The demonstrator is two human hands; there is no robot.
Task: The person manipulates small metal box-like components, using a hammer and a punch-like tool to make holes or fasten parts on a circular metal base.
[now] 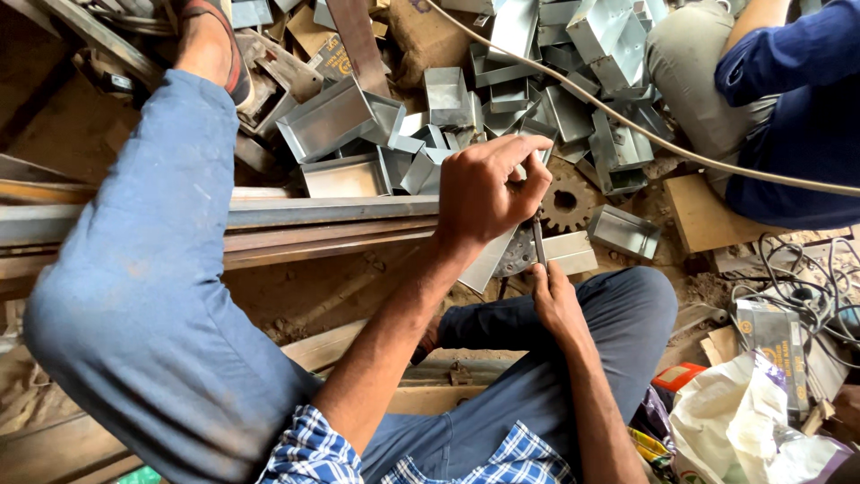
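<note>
Workshop floor, dirt and scrap underfoot; long steel rails [331, 215] run from 9 o'clock toward centre; heap of folded sheet-metal boxes [502, 99] fills 12 o'clock; second person in blue sleeve [788, 54] sits at 2 o'clock; tangled cable [806, 287] and white plastic bag [761, 430] at 4 o'clock.

Thing in hand: thin dark rod-like tool [538, 242], upright at centre, tip down on a flat metal piece [555, 255] lying just beside a rusty gear wheel [566, 199].

Grip: left hand [488, 193] curled tight round the upper end of the tool, fingers pressed together, thumb across; right hand [555, 300] below it, fingers closed, pinching the lower part of the tool and touching the metal piece; neither hand spread.

Risk, as judged: tool is slim and stands on smooth sheet, so the tip could skid sideways if pressed off-axis; right fingers sit close to the tip and to cut sheet edges, so a slip could nick them; metal piece rests loosely on uneven ground and may tilt or shift under load.
</note>
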